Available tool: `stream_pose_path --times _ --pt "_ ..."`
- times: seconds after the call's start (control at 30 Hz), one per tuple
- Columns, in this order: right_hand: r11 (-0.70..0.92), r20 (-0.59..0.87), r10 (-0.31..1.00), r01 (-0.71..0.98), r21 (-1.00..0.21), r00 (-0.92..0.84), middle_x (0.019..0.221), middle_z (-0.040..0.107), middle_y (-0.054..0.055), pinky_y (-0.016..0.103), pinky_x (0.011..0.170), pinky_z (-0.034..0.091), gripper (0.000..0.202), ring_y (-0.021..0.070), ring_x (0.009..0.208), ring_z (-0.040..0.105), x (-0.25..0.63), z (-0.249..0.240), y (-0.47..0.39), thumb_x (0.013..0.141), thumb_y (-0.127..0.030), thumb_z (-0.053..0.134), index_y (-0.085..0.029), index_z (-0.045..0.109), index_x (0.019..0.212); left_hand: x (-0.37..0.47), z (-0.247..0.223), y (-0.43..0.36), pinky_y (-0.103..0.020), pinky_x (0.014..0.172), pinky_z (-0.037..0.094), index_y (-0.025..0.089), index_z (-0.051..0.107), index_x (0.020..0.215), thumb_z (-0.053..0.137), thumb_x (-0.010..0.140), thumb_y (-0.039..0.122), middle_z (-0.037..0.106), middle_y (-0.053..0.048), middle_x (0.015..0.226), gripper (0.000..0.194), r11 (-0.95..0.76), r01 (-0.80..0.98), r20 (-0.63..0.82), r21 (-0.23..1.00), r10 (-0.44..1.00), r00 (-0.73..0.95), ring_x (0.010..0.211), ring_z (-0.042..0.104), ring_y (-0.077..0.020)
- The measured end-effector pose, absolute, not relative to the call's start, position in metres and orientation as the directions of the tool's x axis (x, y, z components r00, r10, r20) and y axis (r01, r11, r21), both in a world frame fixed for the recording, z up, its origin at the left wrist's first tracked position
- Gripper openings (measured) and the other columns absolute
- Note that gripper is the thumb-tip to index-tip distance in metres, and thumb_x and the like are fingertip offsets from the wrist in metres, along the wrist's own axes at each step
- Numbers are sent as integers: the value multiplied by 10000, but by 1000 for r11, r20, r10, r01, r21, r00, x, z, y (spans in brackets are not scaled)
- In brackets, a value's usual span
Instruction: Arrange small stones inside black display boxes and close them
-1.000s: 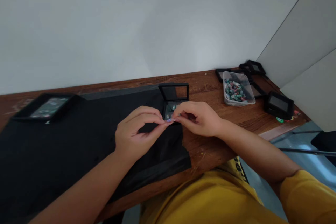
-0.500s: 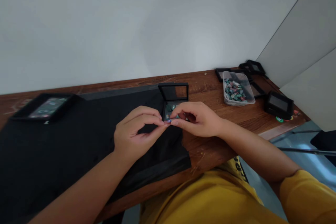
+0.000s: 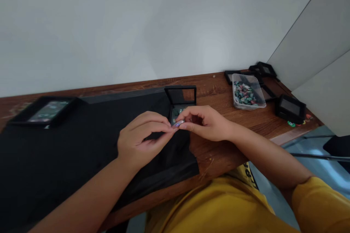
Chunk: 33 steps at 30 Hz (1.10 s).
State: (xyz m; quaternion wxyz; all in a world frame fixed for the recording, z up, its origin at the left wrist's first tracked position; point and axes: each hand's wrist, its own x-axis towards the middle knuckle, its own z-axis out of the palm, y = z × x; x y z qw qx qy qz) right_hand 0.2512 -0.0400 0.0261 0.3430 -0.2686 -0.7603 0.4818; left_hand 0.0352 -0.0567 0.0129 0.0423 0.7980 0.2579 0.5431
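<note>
In the centre of the frame, both hands work on one small shiny piece (image 3: pixel 178 123), held just in front of an open black case (image 3: pixel 180 104) whose lid (image 3: pixel 181 88) stands up behind it. The left hand (image 3: pixel 144 136) has thumb and fingertips drawn together at the piece's left end; the right hand (image 3: pixel 206 123) pinches its other end, a narrow grip on both sides. The step in hand looks like fine fingertip handling; shifting the piece would call for one pinch to stay firm while the other loosens. The raised lid bounds the room at the back, and the table's front edge (image 3: pixel 153 201) runs along the lower part of the frame. Open room lies on the dark mat (image 3: pixel 82 153) at left; a clear tub (image 3: pixel 251 108) and black cases (image 3: pixel 290 109) crowd the right.
</note>
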Motion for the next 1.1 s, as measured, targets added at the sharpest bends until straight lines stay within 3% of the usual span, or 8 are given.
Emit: stream_pose_path --times 0.17,0.37,0.63,0.97,1.1 --pt "388 281 743 48 -920 -608 770 586 -24 238 615 394 219 95 646 489 253 27 -39 968 -377 665 -164 686 1012 37 14 -57 -273 611 591 235 699 855 800 858 102 733 14 796 167 -864 354 850 358 459 259 695 703 -142" --pt "329 244 755 30 -944 -609 787 602 -11 255 647 411 344 107 681 504 252 31 -40 950 -508 682 -164 671 943 36 11 -59 -297 666 619 232 712 901 794 846 70 759 9 830 189 -836 365 830 409 507 231 738 735 -157" --pt "295 227 750 7 -955 -622 784 588 -14 252 630 399 357 102 675 492 253 32 -39 944 -518 688 -163 655 926 36 13 -61 -340 663 627 264 728 938 765 879 120 775 6 831 160 -805 382 795 454 559 236 733 735 -178" --pt "334 268 783 16 -943 -562 751 579 -15 247 608 396 405 103 661 485 252 34 -40 920 -564 706 -163 656 890 36 12 -58 -349 694 635 267 748 910 779 872 145 787 16 805 131 -801 387 765 457 576 287 730 737 -176" --pt "398 324 788 32 -917 -524 855 660 31 259 657 437 361 120 740 559 252 33 -38 917 -514 729 -156 697 880 35 11 -58 -346 695 633 267 757 938 800 855 126 797 20 818 169 -817 366 773 445 557 303 736 744 -177"
